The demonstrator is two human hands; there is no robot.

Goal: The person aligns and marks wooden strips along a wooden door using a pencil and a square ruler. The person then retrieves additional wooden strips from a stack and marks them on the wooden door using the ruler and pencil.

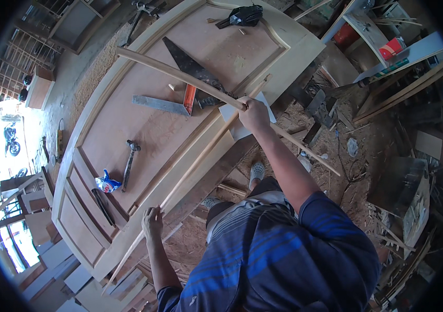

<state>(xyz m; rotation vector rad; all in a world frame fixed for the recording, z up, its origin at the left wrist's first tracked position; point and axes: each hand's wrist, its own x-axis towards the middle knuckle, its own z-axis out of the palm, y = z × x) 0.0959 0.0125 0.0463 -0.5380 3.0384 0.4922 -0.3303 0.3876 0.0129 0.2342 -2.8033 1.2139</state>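
A large wooden door [128, 119] lies flat in front of me. My right hand [254, 113] grips a long thin wooden strip [180, 75] and holds it in the air across the door's panel. My left hand [152, 221] rests on a second thin strip [190, 166] that lies along the door's near edge. On the panel lie a hand saw [193, 67], a metal square [161, 105] with a red handle, and a hammer [129, 164].
A small blue packet [108, 183] and a dark tool [102, 205] lie on the door's left end. A black power tool [243, 15] sits at its far end. Wood shavings, offcuts and planks cover the floor at right. Shelves with a red cup [392, 48] stand upper right.
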